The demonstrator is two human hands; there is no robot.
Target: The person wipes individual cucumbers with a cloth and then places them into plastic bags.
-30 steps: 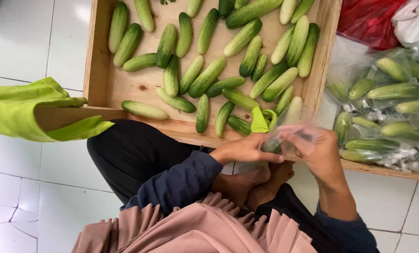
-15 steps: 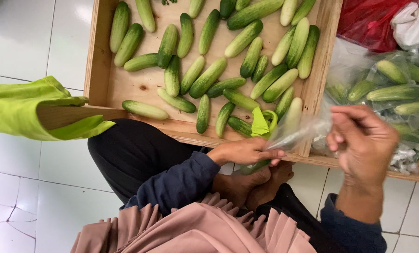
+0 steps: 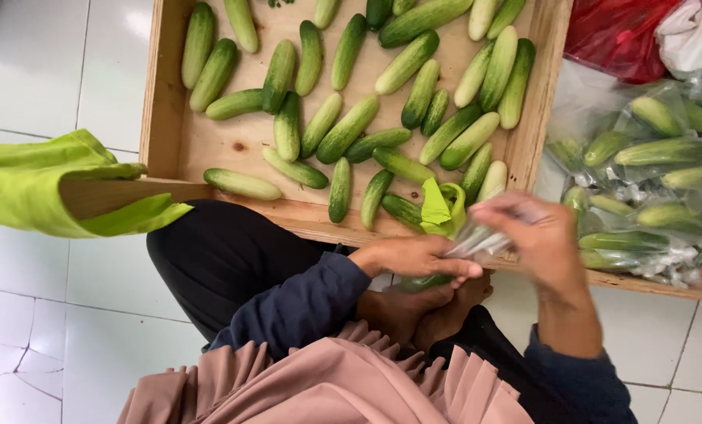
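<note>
The left hand (image 3: 414, 257) pinches a crinkled clear plastic bag (image 3: 476, 242) over a smooth cucumber (image 3: 423, 283); the blurred right hand (image 3: 541, 239) grips the bag's twisted top, near the wooden tray (image 3: 170, 141).

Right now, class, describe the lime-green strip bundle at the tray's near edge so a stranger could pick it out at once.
Start at the wooden tray full of loose cucumbers. Follow its near rim toward the person's hands; just beyond the left hand, the lime-green strip bundle stands against the rim. Unlike the smooth, darker cucumbers beside it, it is thin, folded and bright yellow-green.
</note>
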